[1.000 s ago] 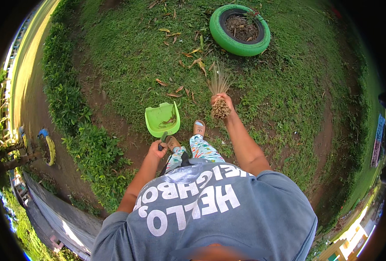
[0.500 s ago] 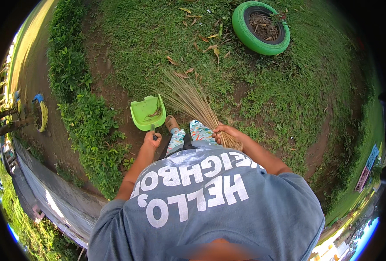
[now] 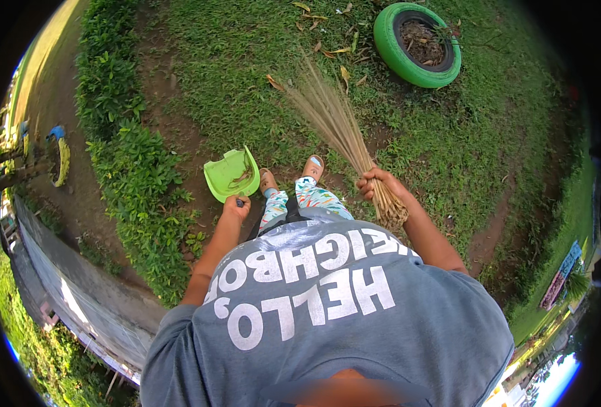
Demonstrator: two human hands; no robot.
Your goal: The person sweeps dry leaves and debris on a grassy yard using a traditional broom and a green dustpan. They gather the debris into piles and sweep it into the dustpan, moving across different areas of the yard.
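Note:
My left hand (image 3: 236, 206) is closed round the dark handle of a light green dustpan (image 3: 222, 175). Some dry leaf litter (image 3: 244, 178) lies in the pan, toward its right side. In my right hand (image 3: 380, 186) is a stick broom (image 3: 344, 125), a bundle of thin tan sticks gripped near its thick tied end. Its thin tips fan out forward and to the left over the grass. Whether they touch the ground I cannot tell. Several dry leaves (image 3: 344, 76) lie scattered near and beyond the tips.
A green-painted tire (image 3: 390, 47) holding dry litter stands on the grass ahead right. A leafy hedge (image 3: 127, 163) runs along the left beside bare soil. Farther left is a blue and yellow tire (image 3: 63, 159). My sandalled feet (image 3: 312, 167) are beside the dustpan.
My right hand has swung the broom to the right and forward, away from the dustpan, uncovering my right foot. The left hand and dustpan have barely moved.

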